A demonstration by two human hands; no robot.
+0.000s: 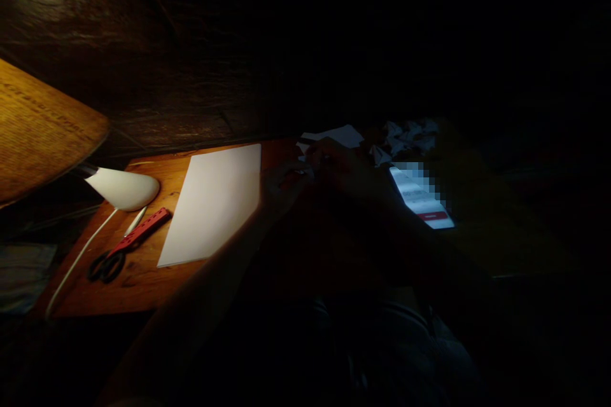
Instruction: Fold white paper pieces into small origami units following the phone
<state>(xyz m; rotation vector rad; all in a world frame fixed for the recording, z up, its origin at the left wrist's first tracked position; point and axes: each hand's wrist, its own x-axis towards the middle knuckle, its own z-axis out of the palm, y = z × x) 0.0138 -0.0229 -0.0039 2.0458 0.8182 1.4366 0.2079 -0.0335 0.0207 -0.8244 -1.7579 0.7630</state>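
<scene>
My left hand [285, 183] and my right hand [337, 164] meet over the middle of the wooden table, both in deep shadow. Their fingers are closed together on a small piece of white paper [306, 171], mostly covered by the fingers. Just behind them lie cut white paper pieces [346, 135]. Small folded paper shapes [405, 138] are heaped to the right, dim and hard to make out. Close to my left forearm is a stack of white paper sheets [217, 203].
At the left stands a lamp with a yellow shade [42, 130] and white base [126, 189], its cord [81, 254] running over the table edge. Black-handled scissors with a red cover [136, 236] lie beside a white pen [135, 221]. A lit phone [420, 197] rests at the right.
</scene>
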